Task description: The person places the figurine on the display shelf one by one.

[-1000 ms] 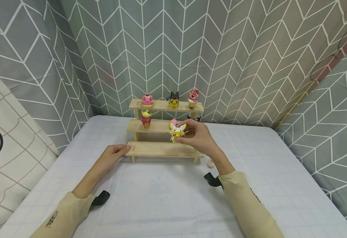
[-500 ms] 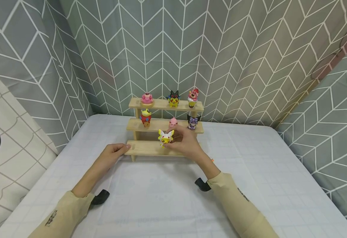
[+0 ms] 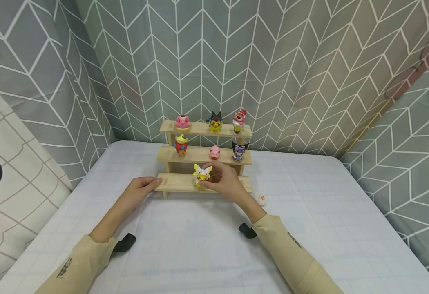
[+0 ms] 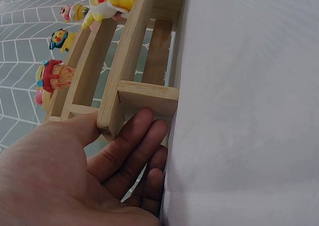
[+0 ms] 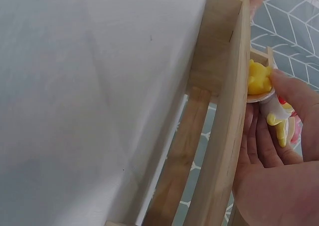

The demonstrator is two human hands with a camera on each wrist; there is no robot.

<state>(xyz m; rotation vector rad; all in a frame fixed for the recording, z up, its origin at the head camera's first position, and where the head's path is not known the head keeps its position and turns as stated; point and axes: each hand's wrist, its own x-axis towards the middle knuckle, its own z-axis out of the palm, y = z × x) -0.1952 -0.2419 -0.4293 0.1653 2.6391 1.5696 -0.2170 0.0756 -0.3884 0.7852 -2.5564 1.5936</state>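
My right hand [image 3: 223, 181] pinches a yellow figurine in a white hooded costume with yellow-tipped ears [image 3: 201, 174] between thumb and fingers. The figurine is upright, right at the lowest tier of a three-tier wooden display stand [image 3: 177, 182], near its middle. In the right wrist view the yellow base of the figurine [image 5: 259, 79] shows by the plank's edge. At the stand's left end my left hand [image 3: 139, 190] grips the lowest plank. The left wrist view shows its thumb against the plank end and its fingers [image 4: 132, 146] curled underneath, by the leg.
On the middle tier stand a red-and-yellow figurine [image 3: 181, 145], a pink pig [image 3: 215, 152] and a black-and-purple figurine [image 3: 238, 151]. The top tier bears a pink figurine [image 3: 182, 122], a black-hooded yellow one [image 3: 215, 122] and a red-hatted one [image 3: 239, 121]. A small white duck [image 3: 261, 199] sits on the table, right of the stand.
My right hand has moved left and down with the costumed figurine, from before the middle tier to the lowest one. The pig and black-and-purple figurine have come into full view. My left hand stays put.
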